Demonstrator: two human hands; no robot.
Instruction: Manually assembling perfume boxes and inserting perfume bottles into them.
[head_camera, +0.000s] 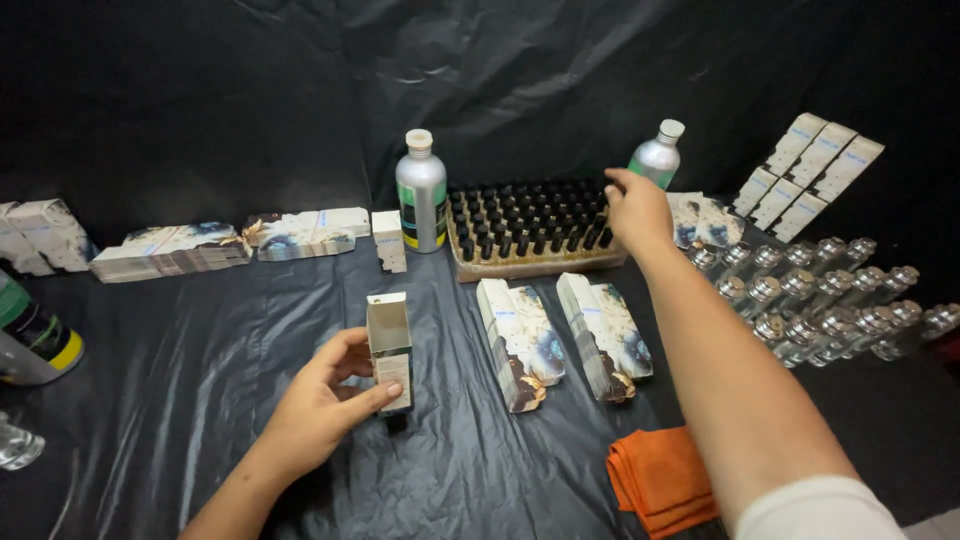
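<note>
**Workstation Layout: Carton Held, Right Hand at the Bottle Tray**

Reference landmark: the tray of black-capped bottles (530, 232) at the rear centre of the black sheet (180, 380).

1. Far left of the tray, at the frame edge, a large bottle with a green and yellow label (35, 340) lies on its side. Behind it stand two closed cartons (40, 235).
2. Left of the tray, two stacks of flat, unfolded cartons (230, 245) lie in a row along the rear of the sheet.
3. In front of the tray and to its left, the left hand (320, 410) holds a small open carton (390, 352) upright. The thumb presses the front face and the fingers wrap the back; the top flap stands open.
4. Just beside the tray's left end stand one small closed carton (389, 240) and a silver metal bottle (421, 192) with a pale cap.
5. Directly in front of the tray lie two bundles of folded cartons (565, 338), side by side and close together.
6. At the tray's right end, the right hand (637, 212) rests over the caps, fingers curled downward. Whether they grip a bottle cannot be determined.
7. Behind that hand stands a second silver bottle (656, 155).
8. Right of the tray lie rows of clear glass bottles (830, 300) with silver collars; behind them lean white cartons (810, 175).
9. Well in front of the tray, to the right, lies a folded orange cloth (662, 478).
</note>
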